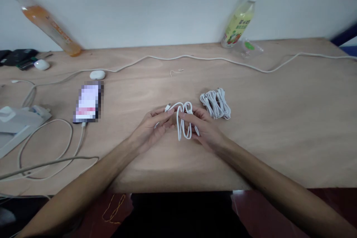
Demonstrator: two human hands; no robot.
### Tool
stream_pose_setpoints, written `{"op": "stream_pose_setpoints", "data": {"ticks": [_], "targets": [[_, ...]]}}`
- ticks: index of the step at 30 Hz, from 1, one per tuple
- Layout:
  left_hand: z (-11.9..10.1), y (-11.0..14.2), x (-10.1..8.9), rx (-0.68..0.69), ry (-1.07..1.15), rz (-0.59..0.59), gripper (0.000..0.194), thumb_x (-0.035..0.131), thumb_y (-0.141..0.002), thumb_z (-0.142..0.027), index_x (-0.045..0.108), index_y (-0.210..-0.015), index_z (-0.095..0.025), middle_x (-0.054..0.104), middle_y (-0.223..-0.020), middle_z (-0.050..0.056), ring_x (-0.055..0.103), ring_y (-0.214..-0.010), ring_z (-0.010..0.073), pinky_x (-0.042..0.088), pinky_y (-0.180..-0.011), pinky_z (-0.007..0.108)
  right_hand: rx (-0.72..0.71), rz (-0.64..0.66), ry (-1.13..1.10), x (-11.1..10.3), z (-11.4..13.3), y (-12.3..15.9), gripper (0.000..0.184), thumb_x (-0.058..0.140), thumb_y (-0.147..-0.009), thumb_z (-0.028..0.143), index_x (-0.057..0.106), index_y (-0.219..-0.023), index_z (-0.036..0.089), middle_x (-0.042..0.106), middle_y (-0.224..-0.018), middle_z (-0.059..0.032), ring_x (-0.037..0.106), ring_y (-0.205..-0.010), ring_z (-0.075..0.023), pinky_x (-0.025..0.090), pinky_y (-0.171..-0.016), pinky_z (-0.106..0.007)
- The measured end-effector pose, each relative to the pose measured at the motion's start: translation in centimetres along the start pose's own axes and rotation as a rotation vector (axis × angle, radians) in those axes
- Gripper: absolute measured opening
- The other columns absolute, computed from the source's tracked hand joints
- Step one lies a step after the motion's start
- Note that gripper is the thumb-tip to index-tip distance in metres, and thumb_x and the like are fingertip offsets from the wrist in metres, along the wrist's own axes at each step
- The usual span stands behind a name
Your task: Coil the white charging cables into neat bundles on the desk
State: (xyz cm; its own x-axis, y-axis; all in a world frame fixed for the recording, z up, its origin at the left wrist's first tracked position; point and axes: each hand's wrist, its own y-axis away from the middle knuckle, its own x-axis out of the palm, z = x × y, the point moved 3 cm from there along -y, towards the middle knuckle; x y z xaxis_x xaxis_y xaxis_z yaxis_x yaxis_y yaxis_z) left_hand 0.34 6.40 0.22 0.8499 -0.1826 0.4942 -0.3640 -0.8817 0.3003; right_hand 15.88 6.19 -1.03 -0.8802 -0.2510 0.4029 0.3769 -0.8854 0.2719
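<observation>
Between my hands is a white charging cable (180, 124), looped loosely above the table. My left hand (153, 125) pinches it near one end, where a plug (167, 107) pokes up past the thumb. The fingers of my right hand (203, 124) are closed around the loops, and another plug (189, 108) shows by the fingertips. Just beyond my right hand lie several coiled white cables (215, 103), side by side on the table. A short twist tie (176, 71) rests farther back, apart from both hands.
A phone (87, 102) with a cord plugged in lies at left, beside a white earbud case (97, 74). Looped cords and a white box (16, 124) fill the left edge. An orange drink bottle (51, 26) and a yellow drink bottle (239, 22) lean against the wall. A long cord (184, 56) crosses the back.
</observation>
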Motion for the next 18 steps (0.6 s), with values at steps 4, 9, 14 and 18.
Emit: {"op": "stream_pose_setpoints", "data": {"ticks": [4,9,14,18], "targets": [[-0.1,0.0,-0.2,-0.067,0.08,0.02,0.015,0.09,-0.075,-0.024,0.08,-0.085,-0.019,0.071,-0.085,0.004,0.067,-0.089,0.0193,0.058,-0.09,0.034,-0.086,0.038,0.035,0.2,0.2,0.2,0.033,0.086,-0.083,0.053,0.073,-0.093,0.025,0.062,-0.073,0.0041,0.043,-0.054,-0.01,0.033,-0.047,-0.024],[-0.3,0.4,0.0,-0.094,0.183,0.078,0.033,0.091,-0.072,-0.017,0.059,-0.07,-0.021,0.046,-0.067,-0.005,0.046,-0.063,0.012,0.05,-0.066,0.029,-0.117,0.087,0.049,0.6,0.4,0.5,0.034,0.086,-0.082,0.056,0.072,-0.093,0.028,0.061,-0.075,0.0033,0.048,-0.06,-0.0131,0.038,-0.052,-0.026],[-0.5,1.0,0.2,-0.169,0.202,0.252,0.053,0.093,-0.079,-0.034,0.046,-0.055,-0.022,0.03,-0.056,-0.006,0.026,-0.052,0.0102,0.037,-0.054,0.031,-0.142,0.119,0.031,0.7,0.8,0.6,0.032,0.085,-0.083,0.053,0.067,-0.087,0.027,0.054,-0.074,0.0046,0.045,-0.061,-0.0125,0.039,-0.053,-0.026],[-0.4,1.2,-0.1,-0.183,0.112,0.357,0.06,0.092,-0.079,-0.052,0.05,-0.046,-0.025,0.023,-0.043,-0.007,0.02,-0.045,0.0098,0.052,-0.064,0.039,-0.136,0.12,0.047,0.6,0.9,0.7,0.032,0.086,-0.082,0.051,0.065,-0.083,0.026,0.051,-0.072,0.0053,0.042,-0.06,-0.0118,0.036,-0.053,-0.025]]}}
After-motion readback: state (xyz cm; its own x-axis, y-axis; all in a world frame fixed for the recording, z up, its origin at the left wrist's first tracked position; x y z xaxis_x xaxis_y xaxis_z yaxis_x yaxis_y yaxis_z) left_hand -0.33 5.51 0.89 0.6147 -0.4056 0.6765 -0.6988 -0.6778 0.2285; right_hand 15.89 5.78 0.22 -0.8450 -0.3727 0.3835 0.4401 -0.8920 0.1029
